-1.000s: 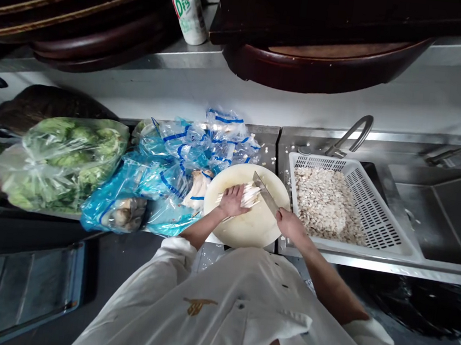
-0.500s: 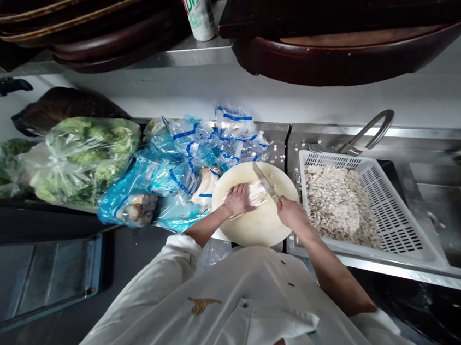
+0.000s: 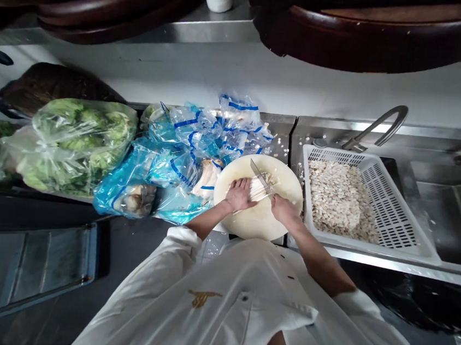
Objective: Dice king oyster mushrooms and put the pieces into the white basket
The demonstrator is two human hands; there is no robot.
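A round, pale cutting board (image 3: 256, 224) lies on the counter in front of me. Across it runs a bundle of long white mushroom strips (image 3: 258, 189). My left hand (image 3: 239, 194) is laid over the bundle's left part, fingers along the far side and thumb near the front, gripping it. My right hand (image 3: 286, 211) is closed around the handle of a kitchen knife (image 3: 262, 177). Its blade slants up and left across the strips, right of my left hand. Small cut bits lie around the blade. The knife handle is mostly hidden in my fist.
A white perforated basket (image 3: 399, 212) with chopped pale pieces (image 3: 334, 200) sits right of the board, near a faucet (image 3: 383, 128). On the left are clear and blue plastic bags (image 3: 173, 172) with mushrooms (image 3: 207, 178) and a bag of leafy greens (image 3: 80, 146). A shelf (image 3: 212, 30) holds dark wooden tubs (image 3: 375, 45).
My right hand and the knife have shifted left over the strips, and small cut pieces now show beyond the blade. My left hand keeps its place on the bundle. The view has tilted slightly.
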